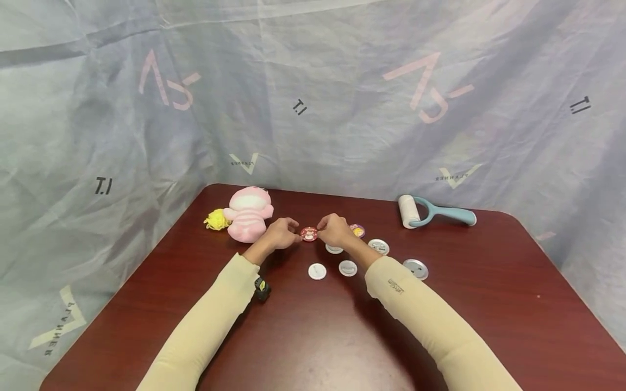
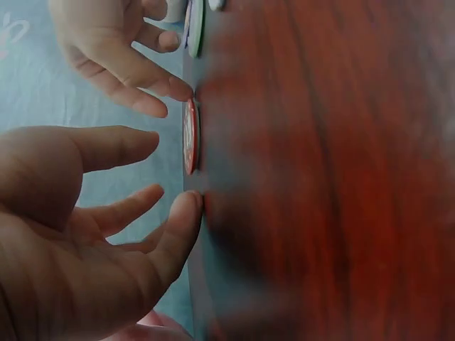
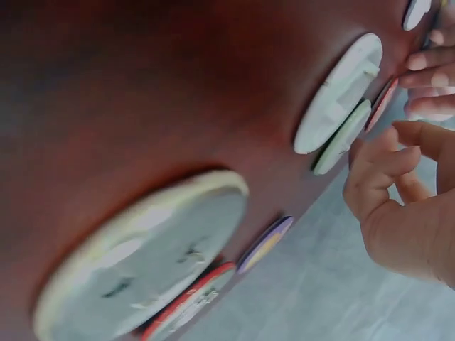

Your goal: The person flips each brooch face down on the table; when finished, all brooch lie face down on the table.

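A round red pin badge (image 1: 309,234) lies picture side up on the dark red table between the two hands. At its left is my left hand (image 1: 282,233), thumb and fingers spread; in the left wrist view a gap separates these fingers from the badge (image 2: 190,138). My right hand (image 1: 335,231) is at the badge's other side, with one fingertip touching its rim in the left wrist view. Its fingers bend loosely in the right wrist view. Beside the right hand lie a face-down badge (image 1: 335,250), partly hidden, and a purple-rimmed badge (image 1: 358,231).
More badges lie pin side up nearer me: one white (image 1: 317,271), another white (image 1: 348,267), one (image 1: 379,247) and a larger silvery one (image 1: 415,269). A pink plush toy (image 1: 248,214) and a yellow fluffy thing (image 1: 217,220) are at left. A lint roller (image 1: 435,212) lies back right.
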### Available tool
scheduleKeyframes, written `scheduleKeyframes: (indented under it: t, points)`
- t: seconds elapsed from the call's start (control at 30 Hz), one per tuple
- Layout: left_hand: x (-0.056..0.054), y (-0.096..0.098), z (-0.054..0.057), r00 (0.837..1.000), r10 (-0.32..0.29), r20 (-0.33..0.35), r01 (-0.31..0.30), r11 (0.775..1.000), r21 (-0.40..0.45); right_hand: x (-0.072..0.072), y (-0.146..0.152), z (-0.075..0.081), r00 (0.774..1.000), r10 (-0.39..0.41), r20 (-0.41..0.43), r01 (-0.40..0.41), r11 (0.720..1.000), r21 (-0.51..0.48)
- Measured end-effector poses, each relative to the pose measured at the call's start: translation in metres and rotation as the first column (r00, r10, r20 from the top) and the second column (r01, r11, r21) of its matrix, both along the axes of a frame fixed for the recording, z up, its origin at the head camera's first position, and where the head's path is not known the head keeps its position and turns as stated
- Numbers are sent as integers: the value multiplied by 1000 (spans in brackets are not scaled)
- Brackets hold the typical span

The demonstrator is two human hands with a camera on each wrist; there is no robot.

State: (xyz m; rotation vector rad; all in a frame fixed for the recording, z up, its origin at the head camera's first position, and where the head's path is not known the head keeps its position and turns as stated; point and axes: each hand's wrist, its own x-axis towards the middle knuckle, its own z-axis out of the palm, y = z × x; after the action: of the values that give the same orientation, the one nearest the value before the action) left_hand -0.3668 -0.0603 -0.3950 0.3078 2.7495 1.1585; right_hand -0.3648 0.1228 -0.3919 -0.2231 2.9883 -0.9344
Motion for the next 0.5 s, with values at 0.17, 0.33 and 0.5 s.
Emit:
scheduleKeyframes:
  t: [0.17,0.33,0.5]
  points:
    - [-2,2,0,1000,18,9,-18,999,-31,-3,-4,3,999,-5,54,4,1000,15]
    - [-7,3,2,999,45,21,-44,998,-35,-6,-6,4,998,-10,67,10,1000,-7]
    - [-12,3,-1,1000,30,9,-29,996,-85,-8,-7,4,999,6,44,-6,1000,15]
